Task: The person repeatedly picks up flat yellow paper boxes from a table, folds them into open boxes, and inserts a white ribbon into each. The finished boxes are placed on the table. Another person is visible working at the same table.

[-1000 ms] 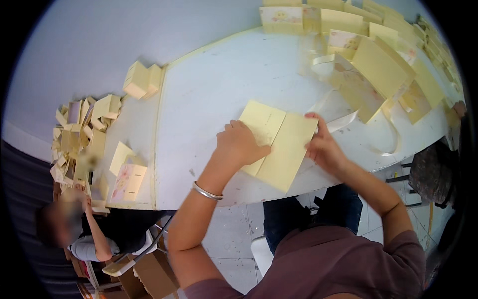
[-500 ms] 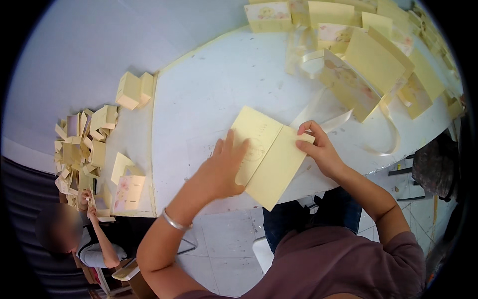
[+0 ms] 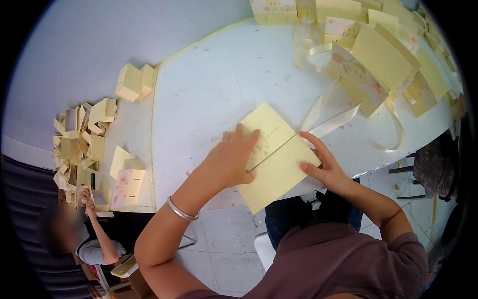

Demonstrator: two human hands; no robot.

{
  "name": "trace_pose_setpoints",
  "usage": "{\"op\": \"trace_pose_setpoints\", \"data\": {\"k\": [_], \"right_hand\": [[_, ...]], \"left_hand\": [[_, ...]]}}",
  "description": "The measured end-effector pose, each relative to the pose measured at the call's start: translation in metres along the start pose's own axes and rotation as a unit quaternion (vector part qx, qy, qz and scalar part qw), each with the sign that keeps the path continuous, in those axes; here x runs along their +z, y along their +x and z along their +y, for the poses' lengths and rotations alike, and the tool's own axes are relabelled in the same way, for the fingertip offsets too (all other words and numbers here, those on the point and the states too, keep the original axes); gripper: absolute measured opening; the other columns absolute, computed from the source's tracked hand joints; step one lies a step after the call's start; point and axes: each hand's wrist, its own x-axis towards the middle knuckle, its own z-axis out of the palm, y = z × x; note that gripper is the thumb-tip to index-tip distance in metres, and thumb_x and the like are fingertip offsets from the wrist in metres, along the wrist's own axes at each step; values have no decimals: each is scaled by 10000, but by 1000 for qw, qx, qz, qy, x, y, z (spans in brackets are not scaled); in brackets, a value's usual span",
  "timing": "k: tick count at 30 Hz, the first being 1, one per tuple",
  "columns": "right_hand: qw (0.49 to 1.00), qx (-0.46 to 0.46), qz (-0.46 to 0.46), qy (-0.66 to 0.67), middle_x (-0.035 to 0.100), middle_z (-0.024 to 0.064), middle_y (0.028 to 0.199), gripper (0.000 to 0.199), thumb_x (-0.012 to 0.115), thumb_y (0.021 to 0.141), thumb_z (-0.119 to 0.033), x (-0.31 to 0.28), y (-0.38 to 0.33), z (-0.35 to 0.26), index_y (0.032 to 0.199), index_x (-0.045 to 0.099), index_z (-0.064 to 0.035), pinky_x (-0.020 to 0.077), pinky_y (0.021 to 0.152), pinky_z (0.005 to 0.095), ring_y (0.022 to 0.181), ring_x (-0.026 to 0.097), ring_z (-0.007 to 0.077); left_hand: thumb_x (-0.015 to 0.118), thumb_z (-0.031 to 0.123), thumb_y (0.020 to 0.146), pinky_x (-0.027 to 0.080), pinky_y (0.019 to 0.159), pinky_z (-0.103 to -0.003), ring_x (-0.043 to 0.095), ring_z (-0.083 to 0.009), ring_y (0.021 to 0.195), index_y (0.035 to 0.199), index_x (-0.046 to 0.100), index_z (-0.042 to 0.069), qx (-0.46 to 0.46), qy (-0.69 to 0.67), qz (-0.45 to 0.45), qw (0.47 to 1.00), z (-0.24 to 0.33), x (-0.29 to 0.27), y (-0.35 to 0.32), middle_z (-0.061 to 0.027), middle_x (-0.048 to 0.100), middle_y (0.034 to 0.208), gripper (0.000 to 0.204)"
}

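Note:
In front of me at the table's near edge lies a pale yellow gift box, its top split by a seam into two panels. The left panel carries a faint round emblem. My left hand rests on that left panel with its fingers spread and its thumb by the seam. At the box's right side my right hand holds the edge, thumb on the right panel and index finger near the seam's far end. A cream ribbon runs from beside the box's far right side across the table.
Several pale yellow boxes with floral panels crowd the far right of the white table. On the left stand two closed boxes, an open one and a heap of others. A co-worker sits at lower left.
The gift box has shifted slightly right under my hands. My left hand now lies closer to the seam, and my right hand has gone from pinching the corner to spanning the right side.

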Motion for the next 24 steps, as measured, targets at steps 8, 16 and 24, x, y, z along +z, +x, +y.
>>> {"op": "trace_pose_setpoints", "data": {"k": [8, 16, 24], "right_hand": [[999, -10, 10, -49, 470, 76, 1173, 504, 540, 827, -107, -12, -3, 1, 1291, 347, -68, 351, 896, 264, 1069, 436, 127], [691, -109, 2, -714, 481, 161, 1103, 409, 586, 785, -237, -15, -20, -64, 1140, 499, -53, 413, 826, 342, 998, 491, 287], [746, 119, -279, -593, 566, 124, 696, 204, 559, 776, -187, -10, 99, -67, 844, 555, 5, 421, 620, 359, 677, 553, 270]], "left_hand": [[599, 285, 789, 437, 531, -227, 541, -98, 601, 852, 609, -27, -84, -333, 113, 932, -62, -39, -9, -70, 606, 704, 319], [587, 316, 815, 363, 489, -212, 449, -57, 543, 685, 605, 5, -131, -559, 291, 766, -71, 2, 41, 8, 530, 606, 338], [602, 273, 790, 287, 469, -220, 352, -63, 516, 631, 577, -11, 50, -388, 256, 884, -23, -37, 91, 25, 440, 525, 327]]}}
